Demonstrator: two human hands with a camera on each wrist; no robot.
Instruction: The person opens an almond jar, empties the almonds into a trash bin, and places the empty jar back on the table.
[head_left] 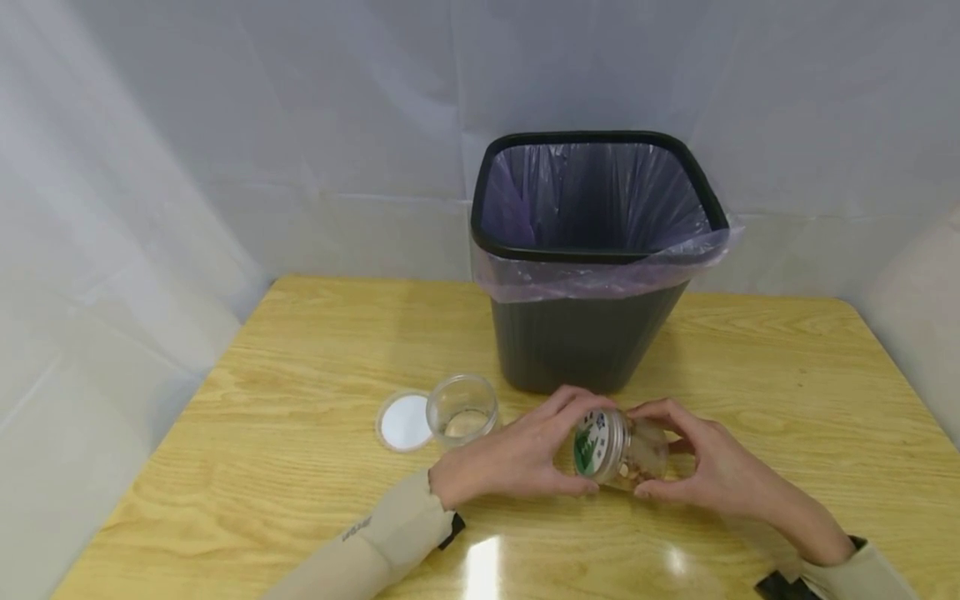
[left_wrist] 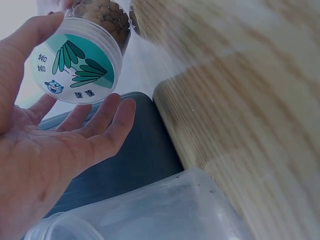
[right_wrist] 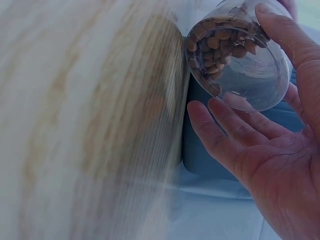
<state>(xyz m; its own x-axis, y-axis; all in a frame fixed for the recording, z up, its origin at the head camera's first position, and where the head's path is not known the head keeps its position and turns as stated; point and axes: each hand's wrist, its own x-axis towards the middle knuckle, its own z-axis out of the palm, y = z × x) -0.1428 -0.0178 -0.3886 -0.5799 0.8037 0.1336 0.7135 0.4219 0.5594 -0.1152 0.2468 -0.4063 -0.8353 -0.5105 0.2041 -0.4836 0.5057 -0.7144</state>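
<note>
A clear jar (head_left: 647,457), holding small brown pieces, lies tilted on its side between the two hands, its lid facing left. The lid (left_wrist: 75,62) is white with green leaf shapes and dark characters. My left hand (head_left: 525,454) grips the lid end, thumb on one side and fingers on the other. Around the base end, my right hand (head_left: 712,467) holds the jar between thumb and fingers. In the right wrist view the brown pieces (right_wrist: 217,50) are gathered toward one side of the jar. The lid looks to be on the jar.
An open clear jar (head_left: 462,380) stands left of the hands, beside a white round lid (head_left: 405,422) lying on the wooden table (head_left: 300,375). Behind the hands stands a dark trash bin (head_left: 577,337) with a purple bag liner (head_left: 555,282). White sheeting (head_left: 337,125) hangs behind the table.
</note>
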